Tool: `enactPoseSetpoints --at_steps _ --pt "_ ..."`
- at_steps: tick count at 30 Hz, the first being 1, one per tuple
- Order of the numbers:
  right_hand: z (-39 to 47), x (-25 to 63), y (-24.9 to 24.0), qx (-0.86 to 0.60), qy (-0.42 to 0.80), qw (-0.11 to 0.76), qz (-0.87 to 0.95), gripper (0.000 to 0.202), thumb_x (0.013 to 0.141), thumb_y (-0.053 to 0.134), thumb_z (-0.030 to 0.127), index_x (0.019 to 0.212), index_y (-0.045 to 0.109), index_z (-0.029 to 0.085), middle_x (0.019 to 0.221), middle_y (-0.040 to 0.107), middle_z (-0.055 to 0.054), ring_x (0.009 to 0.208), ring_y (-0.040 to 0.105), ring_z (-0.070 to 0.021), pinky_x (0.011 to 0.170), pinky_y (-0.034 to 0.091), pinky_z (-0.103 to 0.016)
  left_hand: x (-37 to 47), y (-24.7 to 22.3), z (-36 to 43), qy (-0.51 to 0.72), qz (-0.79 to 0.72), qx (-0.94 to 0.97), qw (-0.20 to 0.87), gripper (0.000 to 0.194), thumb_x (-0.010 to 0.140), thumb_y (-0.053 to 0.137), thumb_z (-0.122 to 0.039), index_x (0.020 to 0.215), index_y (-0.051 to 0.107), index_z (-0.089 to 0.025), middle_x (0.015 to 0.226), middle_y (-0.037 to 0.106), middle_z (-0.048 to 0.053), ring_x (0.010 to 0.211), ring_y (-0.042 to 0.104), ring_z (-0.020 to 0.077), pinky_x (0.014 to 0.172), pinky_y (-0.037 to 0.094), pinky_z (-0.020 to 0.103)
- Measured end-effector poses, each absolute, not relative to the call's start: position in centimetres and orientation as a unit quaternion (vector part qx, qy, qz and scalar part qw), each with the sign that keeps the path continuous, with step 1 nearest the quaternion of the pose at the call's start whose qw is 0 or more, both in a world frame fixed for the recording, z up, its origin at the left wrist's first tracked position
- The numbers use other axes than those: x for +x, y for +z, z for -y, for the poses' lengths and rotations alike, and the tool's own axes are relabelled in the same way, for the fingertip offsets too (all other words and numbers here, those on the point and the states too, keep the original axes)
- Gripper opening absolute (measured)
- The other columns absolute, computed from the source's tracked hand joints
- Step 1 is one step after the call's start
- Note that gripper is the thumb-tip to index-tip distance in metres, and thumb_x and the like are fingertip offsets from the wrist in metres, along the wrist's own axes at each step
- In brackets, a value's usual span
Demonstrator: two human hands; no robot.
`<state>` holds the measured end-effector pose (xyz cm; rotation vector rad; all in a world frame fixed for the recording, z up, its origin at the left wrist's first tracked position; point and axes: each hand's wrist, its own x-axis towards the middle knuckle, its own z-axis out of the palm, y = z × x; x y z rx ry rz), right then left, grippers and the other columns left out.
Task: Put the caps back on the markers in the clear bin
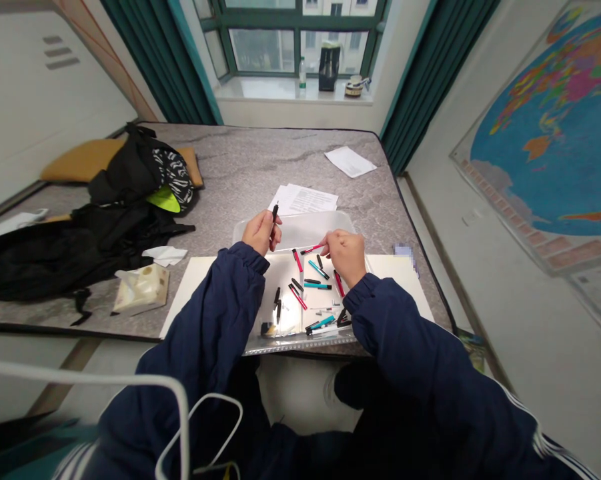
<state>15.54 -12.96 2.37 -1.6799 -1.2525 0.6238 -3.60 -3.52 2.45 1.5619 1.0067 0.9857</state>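
Observation:
My left hand (261, 232) is closed on a black pen piece (275, 212), its thin tip pointing up, above the far left part of a clear plastic tray (300, 343). On the right, my right hand (346, 255) pinches a pink and black pen part (311, 249) that points left over the tray. Several pink, teal and black pen parts lie scattered between and below the hands, among them a teal one (317, 286) and a pink one (297, 297). Small thin pieces lie near my right sleeve.
Printed papers (305, 199) lie behind the tray, another sheet (350, 161) farther back. At the left are a tissue pack (141, 289), a black backpack (35, 257) and a black bag (125, 170). A white cable-like loop (180, 413) crosses the lower left.

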Motion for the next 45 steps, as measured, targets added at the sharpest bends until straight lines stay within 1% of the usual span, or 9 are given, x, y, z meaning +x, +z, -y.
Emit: enactPoseSetpoints --at_steps 4,9,13,17,21,25,29,38,45 --pt "12.6 15.3 1.6 -0.666 0.280 0.424 0.546 0.049 0.095 0.041 0.047 0.071 0.069 0.015 0.061 0.065 -0.004 0.062 0.064 -0.0148 0.066 0.048 -0.024 -3.7 2.6 2.9 0.376 -0.389 0.593 0.597 0.048 0.085 0.045 -0.067 0.088 0.050 -0.019 0.063 0.062 0.002 0.051 0.057 0.0133 0.051 0.048 0.027" --pt "12.4 15.3 1.2 -0.667 0.276 0.395 0.568 0.044 0.096 0.042 0.044 0.074 0.069 0.015 0.069 0.069 -0.004 0.062 0.064 -0.0135 0.065 0.046 -0.023 -3.8 2.3 2.6 0.331 -0.413 0.580 0.619 0.044 0.083 0.050 -0.062 0.087 0.053 -0.017 0.073 0.067 0.007 0.059 0.062 0.0158 0.055 0.051 0.029" --pt "12.2 15.5 1.3 -0.686 0.267 0.376 0.563 0.042 0.096 0.043 0.040 0.074 0.068 0.015 0.071 0.070 -0.004 0.061 0.063 -0.0126 0.066 0.045 -0.023 -3.7 1.4 2.6 0.325 -0.434 0.599 0.589 0.042 0.085 0.048 -0.058 0.088 0.053 -0.017 0.075 0.068 0.007 0.055 0.060 0.0138 0.052 0.047 0.026" --pt "12.0 15.7 1.0 -0.701 0.256 0.326 0.580 0.040 0.095 0.042 0.036 0.073 0.068 0.016 0.072 0.070 -0.004 0.066 0.064 -0.0136 0.066 0.043 -0.022 -3.5 0.7 2.8 0.324 -0.452 0.676 0.483 0.033 0.091 0.042 -0.049 0.089 0.054 -0.019 0.071 0.067 0.002 0.046 0.051 0.0104 0.048 0.040 0.023" --pt "12.0 15.4 -0.1 -0.688 0.273 0.181 0.648 0.030 0.090 0.050 0.033 0.075 0.070 0.016 0.076 0.072 -0.005 0.073 0.065 -0.0152 0.066 0.042 -0.022 -3.5 0.7 3.2 0.271 -0.444 0.766 0.377 0.018 0.088 0.048 -0.038 0.089 0.053 -0.021 0.064 0.067 -0.002 0.045 0.045 0.0110 0.052 0.036 0.024" --pt "12.7 15.0 -1.3 -0.640 0.288 -0.010 0.712 0.011 0.078 0.068 0.027 0.081 0.073 0.017 0.085 0.073 -0.007 0.081 0.066 -0.0188 0.068 0.043 -0.023 -3.5 0.7 3.3 0.243 -0.428 0.804 0.334 0.019 0.078 0.063 -0.037 0.086 0.055 -0.021 0.065 0.066 -0.003 0.053 0.047 0.0127 0.058 0.035 0.025" --pt "13.2 15.0 -1.7 -0.600 0.307 -0.116 0.730 0.015 0.067 0.078 0.019 0.081 0.073 0.020 0.087 0.073 -0.007 0.086 0.068 -0.0216 0.071 0.045 -0.025 -3.4 0.1 3.0 0.223 -0.416 0.820 0.324 0.022 0.072 0.069 -0.038 0.081 0.058 -0.021 0.066 0.063 -0.002 0.056 0.048 0.0132 0.060 0.036 0.027" --pt "12.9 16.1 -1.4 -0.736 0.206 -0.126 0.633 0.035 0.071 0.076 0.036 0.099 0.071 0.016 0.100 0.071 -0.016 0.093 0.068 -0.0264 0.074 0.049 -0.030 -3.3 0.0 2.9 0.251 -0.429 0.809 0.314 0.023 0.076 0.066 -0.040 0.086 0.059 -0.021 0.068 0.064 -0.002 0.055 0.048 0.0131 0.060 0.036 0.027" --pt "12.0 16.2 -1.4 -0.732 0.135 0.001 0.668 0.022 0.090 0.052 0.020 0.103 0.070 0.014 0.105 0.070 -0.016 0.101 0.064 -0.0222 0.085 0.044 -0.027 -3.1 0.2 3.3 0.272 -0.432 0.803 0.308 0.020 0.082 0.060 -0.041 0.088 0.058 -0.022 0.061 0.062 -0.003 0.053 0.047 0.0140 0.060 0.035 0.027"
